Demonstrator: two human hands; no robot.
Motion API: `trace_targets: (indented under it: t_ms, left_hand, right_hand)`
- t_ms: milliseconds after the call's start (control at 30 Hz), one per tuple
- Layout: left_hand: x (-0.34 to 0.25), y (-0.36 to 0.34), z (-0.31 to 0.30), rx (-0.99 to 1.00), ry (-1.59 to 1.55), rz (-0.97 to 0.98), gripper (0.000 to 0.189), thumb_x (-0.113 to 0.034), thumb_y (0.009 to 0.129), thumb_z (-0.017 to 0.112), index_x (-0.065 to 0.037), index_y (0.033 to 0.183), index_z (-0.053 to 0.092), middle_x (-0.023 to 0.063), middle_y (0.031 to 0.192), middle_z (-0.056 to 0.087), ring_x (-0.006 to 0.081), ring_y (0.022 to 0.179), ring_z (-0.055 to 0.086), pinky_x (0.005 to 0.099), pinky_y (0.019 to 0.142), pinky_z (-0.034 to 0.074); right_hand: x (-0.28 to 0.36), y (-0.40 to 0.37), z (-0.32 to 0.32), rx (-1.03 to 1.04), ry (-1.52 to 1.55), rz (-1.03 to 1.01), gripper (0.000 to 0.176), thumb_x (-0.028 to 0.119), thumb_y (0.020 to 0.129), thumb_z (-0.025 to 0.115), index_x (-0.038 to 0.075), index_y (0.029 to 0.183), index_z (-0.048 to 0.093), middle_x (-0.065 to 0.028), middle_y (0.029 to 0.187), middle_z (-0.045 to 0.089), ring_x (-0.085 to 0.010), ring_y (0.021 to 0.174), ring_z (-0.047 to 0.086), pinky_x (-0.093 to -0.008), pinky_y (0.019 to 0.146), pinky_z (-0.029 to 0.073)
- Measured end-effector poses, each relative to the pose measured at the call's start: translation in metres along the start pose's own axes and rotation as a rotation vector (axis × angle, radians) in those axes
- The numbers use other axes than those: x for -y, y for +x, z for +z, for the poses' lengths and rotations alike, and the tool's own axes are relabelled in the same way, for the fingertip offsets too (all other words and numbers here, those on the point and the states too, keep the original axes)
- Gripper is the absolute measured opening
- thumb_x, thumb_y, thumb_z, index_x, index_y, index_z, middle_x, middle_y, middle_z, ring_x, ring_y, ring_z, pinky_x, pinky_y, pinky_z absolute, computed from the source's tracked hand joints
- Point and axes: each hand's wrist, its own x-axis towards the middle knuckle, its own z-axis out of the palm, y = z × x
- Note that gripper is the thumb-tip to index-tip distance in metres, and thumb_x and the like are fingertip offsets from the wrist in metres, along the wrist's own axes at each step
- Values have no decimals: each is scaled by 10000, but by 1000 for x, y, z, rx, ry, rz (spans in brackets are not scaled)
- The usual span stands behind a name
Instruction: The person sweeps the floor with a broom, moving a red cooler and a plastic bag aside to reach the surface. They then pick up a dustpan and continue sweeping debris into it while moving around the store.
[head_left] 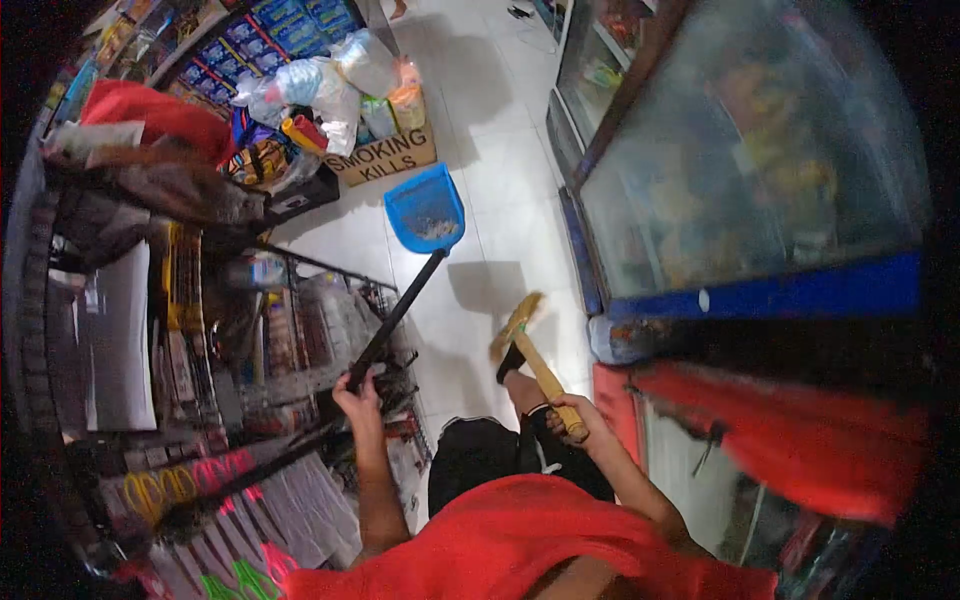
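Note:
My left hand (358,390) is closed round the black handle of a long-handled dustpan. Its blue pan (427,207) is over the white tiled floor, with greyish debris in it. My right hand (582,421) grips the thick tan handle of a broom (545,374). The broom's yellowish bristle head (518,327) points forward, to the right of the dustpan handle and nearer to me than the pan.
A cardboard box (385,158) marked "SMOKING KILLS" holds plastic bags beyond the pan. Crowded shelves (290,330) line the left side. A glass-fronted case (740,170) with a blue edge stands right, near red cloth (780,430). White floor (490,180) runs between.

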Motion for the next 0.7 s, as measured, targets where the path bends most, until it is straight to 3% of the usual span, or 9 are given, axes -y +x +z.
trace_targets:
  t_ms: [133,200,333,400,500,600,700]
  left_hand:
    - [5,4,86,-235,117,96,116,-29,643,506,-5,749,464,118,874,489,270,841,500,398,766,467]
    - [13,7,117,-256,96,117,140,-10,648,486,-8,787,477,116,890,510,264,866,506,379,767,472]
    - [35,41,147,-178,74,100,172,-24,631,515,-2,801,513,103,956,559,257,909,518,407,808,440]
    - [52,69,166,-7,156,74,154,-39,636,528,-22,789,523,103,956,561,255,919,513,419,827,422]
    - [88,98,228,-40,196,43,179,-42,634,539,-44,812,524,100,938,556,251,938,505,420,831,430]
    - [121,151,300,-23,147,-60,269,-41,630,535,-11,895,494,116,1030,511,260,962,501,436,825,443]
    - [149,200,382,33,249,6,460,-31,634,524,27,1072,394,150,1087,467,269,1016,486,467,820,444]
  right_hand:
    - [86,23,31,100,98,188,280,136,710,536,5,942,449,-51,632,442,-118,485,438,-192,393,402]
    - [120,36,58,114,59,121,270,128,699,530,1,922,445,-50,633,436,-119,498,442,-194,412,418]
    - [190,62,99,157,161,93,201,135,693,529,20,839,450,-54,629,449,-133,503,453,-213,429,433]
    - [224,76,118,159,180,126,178,164,700,529,50,810,449,-58,617,471,-155,488,470,-247,425,438]
    - [271,98,131,136,252,110,178,145,694,533,45,813,446,-58,616,448,-128,487,430,-218,413,408]
    - [324,116,150,147,333,102,179,120,687,537,38,811,439,-56,605,430,-123,486,417,-197,398,381]
    - [376,130,189,119,322,85,167,112,682,536,32,793,440,-47,599,424,-115,475,398,-194,398,370]
